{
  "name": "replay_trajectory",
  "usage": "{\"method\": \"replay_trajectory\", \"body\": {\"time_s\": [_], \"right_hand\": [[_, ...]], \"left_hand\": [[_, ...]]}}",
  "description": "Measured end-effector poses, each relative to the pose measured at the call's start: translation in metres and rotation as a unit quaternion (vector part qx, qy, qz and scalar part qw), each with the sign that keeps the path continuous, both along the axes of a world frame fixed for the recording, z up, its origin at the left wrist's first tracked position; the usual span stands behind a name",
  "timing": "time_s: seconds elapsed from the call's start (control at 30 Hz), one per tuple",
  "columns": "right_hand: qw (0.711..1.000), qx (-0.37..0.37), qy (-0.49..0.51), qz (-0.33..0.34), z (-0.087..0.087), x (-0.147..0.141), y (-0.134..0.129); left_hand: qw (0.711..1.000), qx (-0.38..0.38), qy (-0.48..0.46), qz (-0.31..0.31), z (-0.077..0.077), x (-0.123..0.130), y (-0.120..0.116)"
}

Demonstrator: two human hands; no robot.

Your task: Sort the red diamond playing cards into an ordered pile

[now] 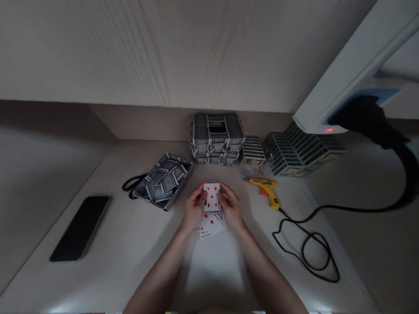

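Note:
Between my two hands is a playing card (212, 197), a five of diamonds, face up. My left hand (195, 205) pinches its left edge and my right hand (231, 205) grips its right edge, thumbs on the face. Dark patterned edges show beside the card near the thumbs; whether more cards lie under it I cannot tell. Loose face-up cards (211, 224) with red diamonds overlap on the table just below. To the left, an open box made of patterned cards (170, 204) holds several loose cards, their backs up.
A black phone (80, 229) lies left, with black scissor handles (131, 185) beside the box. Patterned card boxes (216, 135) are stacked behind. Right are card stacks (291, 152), a yellow glue gun (270, 189) with its looped cord (307, 253), and a power strip (327, 100) above.

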State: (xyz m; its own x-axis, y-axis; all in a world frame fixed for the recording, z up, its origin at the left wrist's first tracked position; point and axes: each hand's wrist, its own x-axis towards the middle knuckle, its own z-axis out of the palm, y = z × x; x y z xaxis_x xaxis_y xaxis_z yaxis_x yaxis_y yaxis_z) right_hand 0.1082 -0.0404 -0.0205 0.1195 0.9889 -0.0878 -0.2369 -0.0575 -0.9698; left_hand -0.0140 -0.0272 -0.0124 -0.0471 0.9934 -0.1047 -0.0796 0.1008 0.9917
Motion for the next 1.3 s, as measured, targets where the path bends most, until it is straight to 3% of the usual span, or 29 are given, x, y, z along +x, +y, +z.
{"method": "replay_trajectory", "body": {"time_s": [0.33,0.63,0.8,1.3], "right_hand": [[1.000,-0.003,0.016,-0.003,0.000,0.000,0.001],[0.995,-0.045,0.083,0.016,0.012,0.003,-0.001],[0.995,-0.054,0.086,0.015,0.008,0.003,0.000],[1.000,-0.016,0.003,0.017,0.000,0.002,0.001]], "left_hand": [[1.000,0.009,-0.007,-0.003,0.004,-0.001,-0.001],[0.999,0.007,-0.028,-0.044,0.002,-0.002,0.000],[0.999,0.009,-0.029,-0.040,0.001,-0.002,0.000],[0.998,-0.025,-0.044,-0.036,0.000,0.000,0.001]]}}
